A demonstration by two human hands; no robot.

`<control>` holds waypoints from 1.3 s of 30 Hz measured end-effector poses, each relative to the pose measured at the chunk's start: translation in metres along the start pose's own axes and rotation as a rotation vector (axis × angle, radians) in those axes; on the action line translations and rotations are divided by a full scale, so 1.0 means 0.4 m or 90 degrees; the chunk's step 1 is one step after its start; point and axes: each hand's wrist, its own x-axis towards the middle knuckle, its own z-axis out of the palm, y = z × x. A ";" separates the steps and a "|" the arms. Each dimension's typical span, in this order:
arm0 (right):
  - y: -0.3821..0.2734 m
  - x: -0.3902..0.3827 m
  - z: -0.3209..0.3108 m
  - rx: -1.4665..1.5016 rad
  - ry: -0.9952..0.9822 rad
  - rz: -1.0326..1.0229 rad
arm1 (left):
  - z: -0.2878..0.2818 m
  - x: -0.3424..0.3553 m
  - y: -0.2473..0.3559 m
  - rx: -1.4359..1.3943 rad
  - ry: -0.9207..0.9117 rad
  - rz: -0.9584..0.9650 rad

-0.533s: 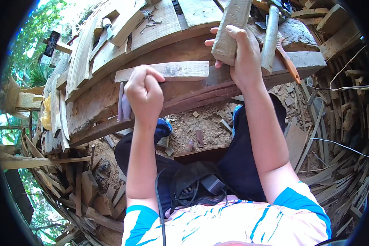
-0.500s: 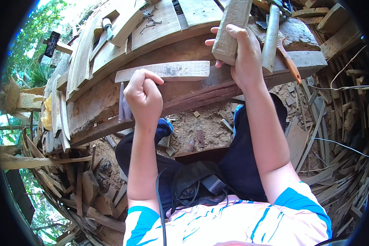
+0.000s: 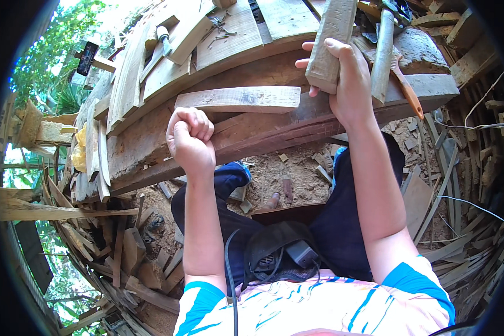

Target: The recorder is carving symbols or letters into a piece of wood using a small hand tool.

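Note:
My right hand (image 3: 350,84) grips a thick squared wooden block (image 3: 329,53), thumb on one side and fingers on the other. The block tilts away from me above the bench beam. My left hand (image 3: 190,134) is closed in a fist, fingers curled in; what it holds, if anything, is hidden. Just beyond that fist, a short pale wooden board (image 3: 246,99) lies on the heavy beam (image 3: 252,129). Right of the block are a tool with a round metal handle (image 3: 383,61) and a paintbrush with an orange handle (image 3: 410,92).
Several planks cover the far bench, with loose nails (image 3: 221,32) and a chisel-like tool (image 3: 163,38) on them. A yellow bag (image 3: 79,151) sits at the left end. Wood scraps (image 3: 145,263) and offcuts lie on both sides of my legs. A thin wire (image 3: 479,208) runs at the right.
My left fist has turned over and drawn back off the pale board. A grey, blade-like shape below it no longer shows. My right hand still holds the block; the whole view has shifted slightly.

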 end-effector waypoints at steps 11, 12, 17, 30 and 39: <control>0.008 0.006 -0.014 -0.002 -0.015 -0.004 | 0.017 0.037 0.087 0.754 -0.210 0.201; 0.006 0.005 -0.010 -0.002 -0.012 -0.002 | 0.019 0.043 0.100 0.754 -0.211 0.202; 0.000 0.004 -0.012 0.003 -0.029 -0.004 | 0.023 0.083 0.141 0.871 -0.307 0.131; 0.001 -0.001 -0.014 0.060 0.021 -0.030 | 0.060 0.116 0.069 0.892 -0.371 0.154; 0.022 -0.015 0.008 0.050 0.144 -0.245 | 0.084 0.090 0.014 0.887 -0.272 0.180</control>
